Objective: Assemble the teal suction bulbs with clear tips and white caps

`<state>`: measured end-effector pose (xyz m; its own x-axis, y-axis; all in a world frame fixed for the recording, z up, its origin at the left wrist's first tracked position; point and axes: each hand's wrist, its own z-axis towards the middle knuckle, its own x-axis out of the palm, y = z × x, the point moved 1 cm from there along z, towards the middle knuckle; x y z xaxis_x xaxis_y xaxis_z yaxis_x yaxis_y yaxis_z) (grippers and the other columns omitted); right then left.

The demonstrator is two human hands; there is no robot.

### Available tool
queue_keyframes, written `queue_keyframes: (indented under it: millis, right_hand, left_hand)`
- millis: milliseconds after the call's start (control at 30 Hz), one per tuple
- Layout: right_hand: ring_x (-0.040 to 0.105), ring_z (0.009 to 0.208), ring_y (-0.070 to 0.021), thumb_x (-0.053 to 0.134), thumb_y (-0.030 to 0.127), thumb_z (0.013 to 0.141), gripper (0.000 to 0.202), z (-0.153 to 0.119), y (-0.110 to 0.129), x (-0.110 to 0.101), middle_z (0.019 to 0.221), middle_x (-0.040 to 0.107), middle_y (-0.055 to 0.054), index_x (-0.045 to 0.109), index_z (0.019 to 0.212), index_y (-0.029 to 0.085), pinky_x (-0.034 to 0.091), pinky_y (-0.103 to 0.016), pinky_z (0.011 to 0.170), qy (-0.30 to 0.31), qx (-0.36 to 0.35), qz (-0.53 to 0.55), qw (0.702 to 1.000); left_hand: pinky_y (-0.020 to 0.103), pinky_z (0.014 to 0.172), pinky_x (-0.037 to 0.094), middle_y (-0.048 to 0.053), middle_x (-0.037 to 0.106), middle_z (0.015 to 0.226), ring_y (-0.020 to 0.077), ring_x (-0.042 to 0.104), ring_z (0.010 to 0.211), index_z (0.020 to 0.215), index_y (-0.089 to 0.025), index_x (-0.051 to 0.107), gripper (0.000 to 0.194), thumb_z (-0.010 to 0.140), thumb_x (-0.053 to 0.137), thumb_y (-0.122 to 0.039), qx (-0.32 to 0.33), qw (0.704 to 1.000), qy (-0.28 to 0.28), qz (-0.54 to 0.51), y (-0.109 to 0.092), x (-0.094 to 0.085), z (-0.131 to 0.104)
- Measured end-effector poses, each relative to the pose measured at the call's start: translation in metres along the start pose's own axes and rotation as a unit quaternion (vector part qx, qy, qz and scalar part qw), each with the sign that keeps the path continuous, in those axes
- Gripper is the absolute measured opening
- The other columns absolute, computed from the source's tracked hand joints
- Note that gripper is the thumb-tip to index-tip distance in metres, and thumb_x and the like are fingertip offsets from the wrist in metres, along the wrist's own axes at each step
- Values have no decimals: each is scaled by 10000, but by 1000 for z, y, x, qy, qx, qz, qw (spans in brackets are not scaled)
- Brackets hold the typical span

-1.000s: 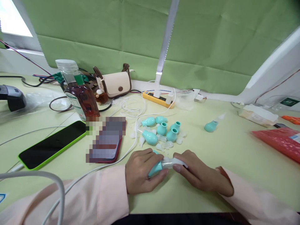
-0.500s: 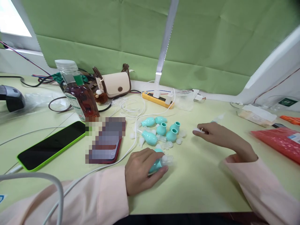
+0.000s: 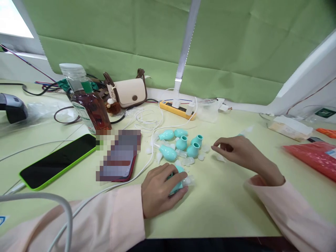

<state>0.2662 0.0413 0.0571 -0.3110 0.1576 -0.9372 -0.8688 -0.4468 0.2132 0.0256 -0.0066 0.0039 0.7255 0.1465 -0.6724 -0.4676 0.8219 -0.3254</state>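
My left hand (image 3: pixel 161 190) is wrapped round a teal nasal aspirator bulb (image 3: pixel 176 187), with a clear tip (image 3: pixel 188 180) sticking out to the right. Just beyond it sits a cluster of more teal bulbs: some lie on their sides, like this bulb (image 3: pixel 168 153) with a clear nozzle, and others stand with open mouths up, like this one (image 3: pixel 193 149). Clear and whitish small parts (image 3: pixel 187 161) are scattered among them. To the right hovers my right hand (image 3: pixel 231 148), thumb and forefinger pinched; whatever is between them is hidden. A small white piece (image 3: pixel 219 158) shows below its fingers.
A phone in a green case (image 3: pixel 59 162) and a red-edged phone (image 3: pixel 118 157) lie left. Behind are a bottle (image 3: pixel 90 106), a cream bag (image 3: pixel 131 91) and a yellow power strip (image 3: pixel 177 110). White cables (image 3: pixel 147 168) cross the table. A red package (image 3: pixel 312 155) lies right.
My right hand has shifted slightly left; the white piece at its fingertips now appears below the hand. My left hand stays on the bulb, its fingers slightly moved.
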Motion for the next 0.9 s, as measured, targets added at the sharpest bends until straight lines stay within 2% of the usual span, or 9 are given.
queue_keyframes:
  millis: [33, 67, 100, 167, 267, 367, 533, 733, 900]
  right_hand:
    - [441, 429, -92, 532, 273, 733, 103, -5, 13, 2, 494, 510, 21, 562, 670, 197, 352, -230, 445, -141, -41, 56, 988]
    - [460, 453, -89, 562, 219, 716, 21, -10, 27, 6, 535, 530, 18, 560, 720, 199, 377, -226, 464, -240, -73, 115, 961]
    - [471, 464, -84, 588, 175, 697, 102, -15, 40, 12, 561, 539, 21, 560, 790, 204, 386, -216, 464, -282, -114, 171, 937]
    - [450, 448, -67, 632, 159, 664, 250, -23, 64, 25, 535, 503, 40, 559, 901, 195, 386, -195, 446, -204, -191, 231, 932]
    - [413, 451, -52, 631, 180, 680, 256, -28, 81, 39, 528, 460, 38, 584, 931, 162, 343, -170, 412, -146, -218, 210, 942]
    - [409, 479, -50, 603, 162, 708, 150, -25, 81, 43, 547, 466, 20, 623, 856, 147, 328, -165, 418, -130, -219, 208, 944]
    - [483, 580, -62, 588, 145, 718, 80, -18, 73, 39, 650, 536, -15, 643, 775, 154, 387, -169, 489, -54, -200, 260, 943]
    - [506, 629, -74, 598, 130, 701, 149, -17, 70, 36, 720, 560, -26, 615, 846, 164, 415, -188, 533, -63, -245, 246, 936]
    - [480, 671, -84, 576, 93, 711, 190, -24, 69, 41, 770, 540, -28, 572, 871, 195, 404, -192, 515, -86, -279, 156, 944]
  left_hand:
    - [266, 555, 441, 62, 570, 732, 146, 521, 641, 897, -137, 574, 186, 747, 519, -231, -4, 1000, -7, -6, 0, 0, 0]
    - [263, 554, 442, 61, 569, 725, 144, 523, 638, 891, -136, 576, 184, 745, 519, -233, -9, 1000, -13, -12, -1, 0, 0]
    - [259, 551, 443, 58, 569, 716, 141, 524, 631, 882, -137, 579, 181, 743, 518, -236, -16, 1000, -17, -17, -1, 0, 1]
    - [253, 541, 442, 51, 565, 697, 136, 523, 619, 871, -141, 583, 177, 743, 515, -243, -27, 999, -20, -21, -2, -1, 1]
    - [250, 530, 433, 44, 558, 691, 133, 513, 613, 855, -144, 584, 168, 734, 519, -242, -25, 999, -25, -12, -4, -2, 2]
    - [253, 530, 423, 41, 559, 698, 132, 503, 610, 829, -149, 591, 145, 724, 534, -231, -20, 999, -32, 12, -4, -1, 2]
    - [254, 529, 412, 38, 566, 703, 132, 491, 609, 824, -162, 606, 137, 727, 539, -232, -14, 999, -26, 39, -4, 0, 1]
    - [247, 520, 404, 35, 568, 697, 129, 486, 602, 813, -165, 613, 129, 714, 548, -218, -30, 999, -17, 31, -6, -2, 1]
    - [255, 530, 407, 34, 564, 697, 134, 482, 609, 810, -168, 611, 127, 716, 543, -220, -38, 998, -12, 48, -5, -2, 1]
